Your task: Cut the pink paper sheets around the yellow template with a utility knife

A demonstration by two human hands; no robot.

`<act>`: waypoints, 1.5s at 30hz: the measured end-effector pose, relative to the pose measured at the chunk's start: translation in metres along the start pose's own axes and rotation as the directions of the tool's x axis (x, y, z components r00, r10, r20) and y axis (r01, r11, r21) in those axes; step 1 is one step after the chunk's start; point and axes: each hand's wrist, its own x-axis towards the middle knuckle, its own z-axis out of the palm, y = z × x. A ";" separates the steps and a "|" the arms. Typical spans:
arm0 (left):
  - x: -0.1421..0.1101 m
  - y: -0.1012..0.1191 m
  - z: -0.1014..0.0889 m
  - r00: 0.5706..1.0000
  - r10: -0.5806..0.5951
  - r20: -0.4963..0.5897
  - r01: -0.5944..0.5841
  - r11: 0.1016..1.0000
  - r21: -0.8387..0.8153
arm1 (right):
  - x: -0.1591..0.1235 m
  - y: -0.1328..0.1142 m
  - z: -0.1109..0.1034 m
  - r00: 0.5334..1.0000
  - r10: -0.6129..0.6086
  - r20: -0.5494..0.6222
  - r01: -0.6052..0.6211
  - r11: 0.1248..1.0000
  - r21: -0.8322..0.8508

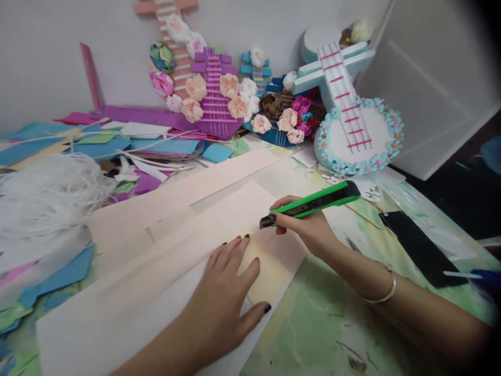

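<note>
My right hand (303,227) grips a green and black utility knife (319,202), its tip pointing down and left just above the pale paper. Flat on the sheets, fingers spread, my left hand (230,292) presses a white paper sheet (117,318). Beneath and beyond it lies a pale peach sheet (242,203), with a cream-yellow patch (270,266) showing between the two hands. A long peach strip (183,196) runs along the far side. Whether the blade touches the paper I cannot tell.
Paper guitars stand at the back, a purple one (213,104) and a pale blue one (360,130) among them. White string (47,193) is heaped at left by coloured paper scraps (97,146). A black flat object (422,245) lies at right on the green-patterned table (321,318).
</note>
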 end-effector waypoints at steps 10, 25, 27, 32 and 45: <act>0.000 -0.002 0.001 1.000 0.014 -0.022 -0.014 1.000 -0.013 | 0.008 0.015 0.019 0.991 0.108 -0.077 -0.113 0.992 -0.058; -0.001 0.001 -0.003 0.992 -0.058 0.114 0.065 0.996 -0.064 | 0.005 0.023 0.025 0.999 -0.014 -0.047 0.019 0.994 0.112; -0.001 0.000 -0.002 0.994 -0.047 0.099 0.053 0.997 -0.060 | 0.005 0.023 0.026 0.998 -0.028 -0.060 0.035 0.992 0.118; -0.001 0.000 -0.001 0.996 -0.046 0.081 0.049 0.998 -0.036 | 0.003 0.025 0.026 0.993 -0.026 -0.115 0.038 0.994 0.099; 0.000 0.001 -0.002 0.996 -0.048 0.072 0.048 0.999 -0.007 | 0.008 0.018 0.023 0.991 -0.059 -0.121 0.061 0.998 0.012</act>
